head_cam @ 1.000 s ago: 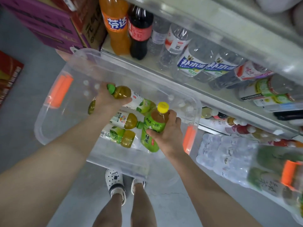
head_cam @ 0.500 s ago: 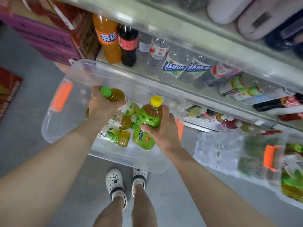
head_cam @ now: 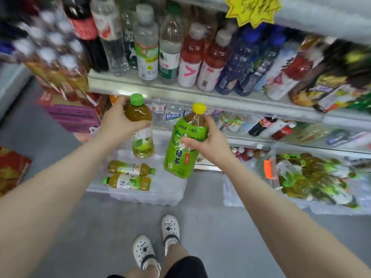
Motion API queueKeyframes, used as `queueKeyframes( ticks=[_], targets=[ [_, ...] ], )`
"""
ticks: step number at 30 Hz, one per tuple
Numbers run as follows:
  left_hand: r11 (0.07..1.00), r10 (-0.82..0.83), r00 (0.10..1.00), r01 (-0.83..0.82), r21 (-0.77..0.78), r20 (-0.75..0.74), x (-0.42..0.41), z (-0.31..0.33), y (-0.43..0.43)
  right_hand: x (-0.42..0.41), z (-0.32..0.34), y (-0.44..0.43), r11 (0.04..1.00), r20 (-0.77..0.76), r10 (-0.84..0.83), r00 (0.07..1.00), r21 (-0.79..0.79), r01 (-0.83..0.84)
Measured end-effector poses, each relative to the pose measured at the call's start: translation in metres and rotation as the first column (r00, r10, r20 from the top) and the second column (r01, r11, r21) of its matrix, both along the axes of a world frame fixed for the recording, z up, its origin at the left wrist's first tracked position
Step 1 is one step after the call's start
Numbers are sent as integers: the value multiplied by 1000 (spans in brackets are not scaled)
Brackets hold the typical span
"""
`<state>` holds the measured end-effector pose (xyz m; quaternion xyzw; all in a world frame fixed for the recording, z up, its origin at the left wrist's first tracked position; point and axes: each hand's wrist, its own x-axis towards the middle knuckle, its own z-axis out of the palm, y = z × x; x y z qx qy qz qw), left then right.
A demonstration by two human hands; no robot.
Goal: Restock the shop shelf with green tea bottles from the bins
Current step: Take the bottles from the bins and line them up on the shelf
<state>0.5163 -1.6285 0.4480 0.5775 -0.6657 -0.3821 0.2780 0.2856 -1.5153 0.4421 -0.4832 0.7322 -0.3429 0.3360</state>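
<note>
My left hand grips a green-capped green tea bottle upright by its shoulder. My right hand holds a larger yellow-capped green tea bottle with a bright green label, also upright. Both bottles hang in the air in front of the shelf edge, above a clear plastic bin on the floor. Two more green tea bottles lie on their sides in that bin. A second clear bin at the right holds several green tea bottles.
The upper shelf is packed with water, red drinks and blue bottles. A lower shelf carries small bottles. Purple cartons stand at the left, a wrapped water pack lies between the bins, and my white clogs stand on the grey floor.
Both hands have lifted their bottles up out of the bin to the height of the shelf. The view has tilted up toward the shelves.
</note>
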Motion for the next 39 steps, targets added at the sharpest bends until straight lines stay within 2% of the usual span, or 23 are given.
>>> queueKeyframes(
  ticks=[9,16,21,28,39],
  targets=[
    [955,-254,962,233,-184,-101,-43,147,21,-48,159,50,991,-16,18,1000,-136,-20],
    [908,-399,870,332,-255,-290,-81,254,20,-90,264,71,978,-82,44,996,-200,-60],
    [912,-383,864,298,-281,-328,-118,315,8,-133,319,60,947,-51,11,999,-321,-27],
    [932,-307,858,184,-311,-413,-175,364,-25,-189,376,-2,889,-42,-39,998,-457,15],
    [944,-189,892,49,-328,-412,-217,387,-59,-246,380,-125,814,-95,-52,994,-581,-13]
  ],
)
